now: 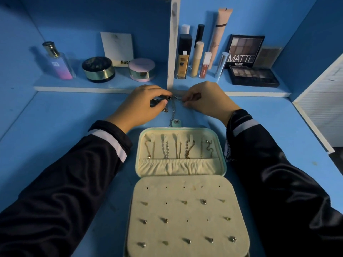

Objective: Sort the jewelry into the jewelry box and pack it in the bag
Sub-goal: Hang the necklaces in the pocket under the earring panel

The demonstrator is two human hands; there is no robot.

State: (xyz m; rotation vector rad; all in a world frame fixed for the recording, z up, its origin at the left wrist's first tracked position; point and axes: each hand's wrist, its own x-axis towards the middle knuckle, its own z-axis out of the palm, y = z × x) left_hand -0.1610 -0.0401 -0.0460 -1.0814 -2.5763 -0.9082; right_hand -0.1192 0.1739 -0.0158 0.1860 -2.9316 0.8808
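Beyond the open box (pixel 141 135), near the shelf (pixel 259 94) edge, the left hand (pixel 146 103) and right hand (pixel 203 98) each pinch the chain (pixel 174 108) by its clasp, its tail trailing toward the box; better to keep both pinches firm and lift it untangled.

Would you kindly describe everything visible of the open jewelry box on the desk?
The jewelry box lies open flat on the blue desk: mint shell, cream fabric-like lining. Its far half holds chains on hooks above a gathered pocket; its near panel has rows of holes, many bearing studs. A snap tab sticks out at the far edge.
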